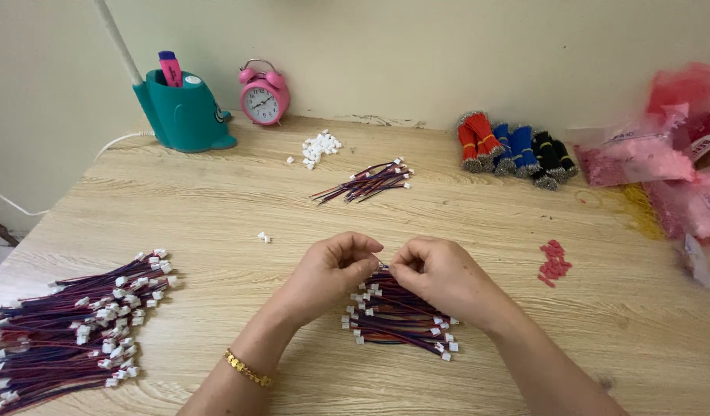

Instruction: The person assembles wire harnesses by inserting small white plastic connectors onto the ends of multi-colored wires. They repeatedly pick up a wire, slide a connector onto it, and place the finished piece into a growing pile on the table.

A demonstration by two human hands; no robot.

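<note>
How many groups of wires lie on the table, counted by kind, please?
Heaps of finished wires with white plugs: 3, a big heap at the left, a small one in the middle and one under both hands.
Bundles of plain wire: 3, red, blue and black.
Total: 6.

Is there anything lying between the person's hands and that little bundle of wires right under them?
Nothing visible does. The left hand and right hand meet fingertip to fingertip directly over the wire bundle, apparently pinching something tiny at its top. The other wires and the white connectors lie well off to the sides.
</note>
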